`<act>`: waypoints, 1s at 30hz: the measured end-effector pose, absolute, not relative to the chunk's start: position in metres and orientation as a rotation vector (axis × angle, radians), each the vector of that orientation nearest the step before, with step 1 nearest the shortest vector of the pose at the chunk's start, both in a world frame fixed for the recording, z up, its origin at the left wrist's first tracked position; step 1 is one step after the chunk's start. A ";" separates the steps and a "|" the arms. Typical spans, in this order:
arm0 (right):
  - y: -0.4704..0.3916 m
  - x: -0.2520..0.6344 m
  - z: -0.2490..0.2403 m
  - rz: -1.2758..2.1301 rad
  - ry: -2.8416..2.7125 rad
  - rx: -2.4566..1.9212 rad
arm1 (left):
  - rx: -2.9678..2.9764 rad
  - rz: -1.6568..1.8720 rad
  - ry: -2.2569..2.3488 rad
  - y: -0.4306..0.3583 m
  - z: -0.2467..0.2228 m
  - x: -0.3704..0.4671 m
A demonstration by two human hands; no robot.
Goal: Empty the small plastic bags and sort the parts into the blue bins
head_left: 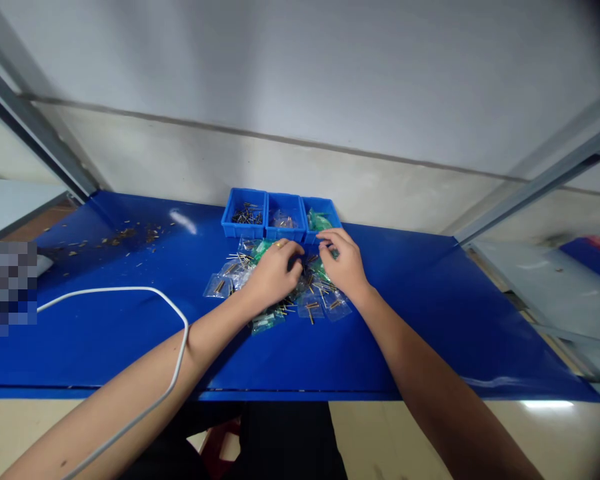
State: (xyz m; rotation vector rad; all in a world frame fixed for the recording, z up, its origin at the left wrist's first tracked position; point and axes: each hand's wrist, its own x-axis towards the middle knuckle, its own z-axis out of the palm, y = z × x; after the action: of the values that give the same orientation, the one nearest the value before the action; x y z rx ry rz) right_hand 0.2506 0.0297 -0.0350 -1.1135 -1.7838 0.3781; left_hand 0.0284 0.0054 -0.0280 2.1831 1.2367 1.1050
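Both of my hands are over a loose heap of small clear plastic bags (219, 286) and thin metal pins or screws on the blue table. My left hand (279, 270) is over the middle of the heap, fingers curved and thumb apart from them, with nothing visible in it. At the heap's right side is my right hand (346, 263), fingers bent and apart, close to the front of a blue bin (334, 207); I see nothing held there. Some bags hold brass-coloured pieces (313, 307). Green packets (267, 323) lie among them. What is under the palms is hidden.
Three blue bins stand side by side behind the heap: dark screws (247, 215) left, small clear-looking pieces (283, 220) middle, green packets right. Brown scraps (125, 233) are scattered at left. A white cable (183, 313) crosses my left forearm. Metal posts flank the table (415, 287).
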 end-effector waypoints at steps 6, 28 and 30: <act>0.030 0.252 -0.034 0.393 -1.760 -1.185 | 2.367 0.936 1.141 0.002 -0.031 0.030; 0.037 0.236 -0.044 1.181 -1.283 -1.131 | 2.506 0.832 1.029 -0.001 -0.028 0.034; 0.036 0.237 -0.042 1.165 -1.305 -1.116 | 2.399 0.945 1.055 0.001 -0.029 0.034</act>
State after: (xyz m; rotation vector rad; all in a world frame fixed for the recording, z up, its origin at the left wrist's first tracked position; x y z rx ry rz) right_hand 0.2366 0.0362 -0.0424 -1.1164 -1.3046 1.1652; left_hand 0.0340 0.0009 -0.0287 2.3995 1.0548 0.9452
